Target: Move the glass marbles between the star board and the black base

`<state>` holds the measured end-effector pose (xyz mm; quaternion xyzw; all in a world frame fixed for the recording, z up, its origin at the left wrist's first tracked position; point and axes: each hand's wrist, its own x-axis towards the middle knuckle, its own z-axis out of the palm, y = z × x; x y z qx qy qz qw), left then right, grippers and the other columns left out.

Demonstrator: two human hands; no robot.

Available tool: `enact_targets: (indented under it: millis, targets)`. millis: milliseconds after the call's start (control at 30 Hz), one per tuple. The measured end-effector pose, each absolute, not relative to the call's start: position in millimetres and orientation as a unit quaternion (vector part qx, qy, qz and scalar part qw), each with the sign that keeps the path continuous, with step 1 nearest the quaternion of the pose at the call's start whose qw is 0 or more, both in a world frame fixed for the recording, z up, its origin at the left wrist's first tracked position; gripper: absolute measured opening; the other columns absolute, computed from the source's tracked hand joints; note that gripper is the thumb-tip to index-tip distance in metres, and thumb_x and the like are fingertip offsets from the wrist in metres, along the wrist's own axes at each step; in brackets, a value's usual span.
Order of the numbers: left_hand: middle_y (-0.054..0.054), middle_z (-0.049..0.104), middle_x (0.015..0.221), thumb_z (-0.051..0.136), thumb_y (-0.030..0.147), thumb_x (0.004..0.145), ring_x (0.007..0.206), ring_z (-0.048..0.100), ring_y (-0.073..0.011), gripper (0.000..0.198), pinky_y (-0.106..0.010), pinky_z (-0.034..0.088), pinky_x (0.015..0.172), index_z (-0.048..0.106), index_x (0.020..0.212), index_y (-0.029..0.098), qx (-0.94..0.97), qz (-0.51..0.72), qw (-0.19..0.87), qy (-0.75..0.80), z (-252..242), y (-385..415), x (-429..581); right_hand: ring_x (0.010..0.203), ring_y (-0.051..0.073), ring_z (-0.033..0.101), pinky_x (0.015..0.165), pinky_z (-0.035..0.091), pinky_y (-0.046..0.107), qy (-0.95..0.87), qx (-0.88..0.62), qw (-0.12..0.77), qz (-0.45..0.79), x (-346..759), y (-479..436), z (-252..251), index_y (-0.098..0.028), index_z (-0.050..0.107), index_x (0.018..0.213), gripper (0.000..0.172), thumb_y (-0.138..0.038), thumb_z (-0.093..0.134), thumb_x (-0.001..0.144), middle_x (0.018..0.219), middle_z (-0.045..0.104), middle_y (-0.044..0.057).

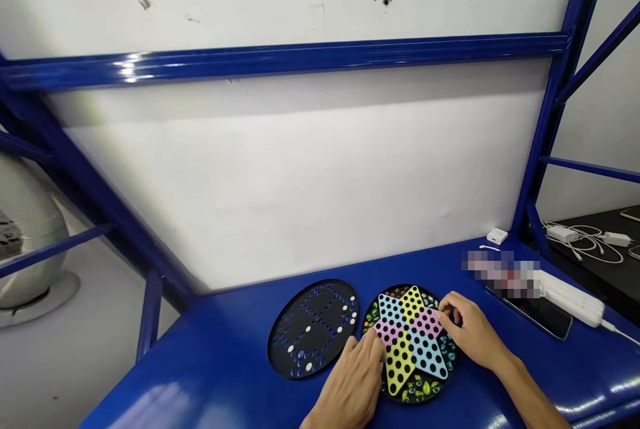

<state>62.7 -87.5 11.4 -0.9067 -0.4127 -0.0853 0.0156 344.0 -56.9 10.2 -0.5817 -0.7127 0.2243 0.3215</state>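
Note:
A star-shaped Chinese checkers board (411, 332) with pink, yellow and blue points full of black holes lies over a round black tray (407, 399). Colored marbles (423, 387) show in the tray's gaps around the star. My left hand (356, 375) has its fingers curled on the star's left pink point; its fingertips are partly hidden. At the opposite side, my right hand (473, 329) pinches the tip of the right pink point, thumb on top. Left of my left hand lies a round black perforated disc (320, 319) with several white spots showing through.
The blue tabletop (225, 362) carries a phone (543, 314), a white power strip (570, 295) with a cable, and a small white case (497, 236) at the right. Blue metal frame bars (300, 59) cross the white wall panel behind. Chargers and cables (590, 239) lie on a dark surface beyond.

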Motion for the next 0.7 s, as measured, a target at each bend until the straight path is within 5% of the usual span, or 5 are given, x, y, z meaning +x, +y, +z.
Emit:
enact_targets:
  millis: [700]
  targets:
    - [-0.003, 0.056, 0.094, 0.028, 0.007, 0.094, 0.077, 0.049, -0.0172, 0.024, -0.032, 0.039, 0.075, 0.046, 0.098, 0.022, -0.908, -0.117, -0.080, -0.393, 7.8, -87.8, 62.9, 0.068, 0.016, 0.050, 0.066, 0.043, 0.029, -0.712, -0.590, 0.308, 0.224, 344.8, -59.1, 9.0, -0.024, 0.054, 0.078, 0.025, -0.040, 0.047, 0.095, 0.082, 0.058, 0.000]
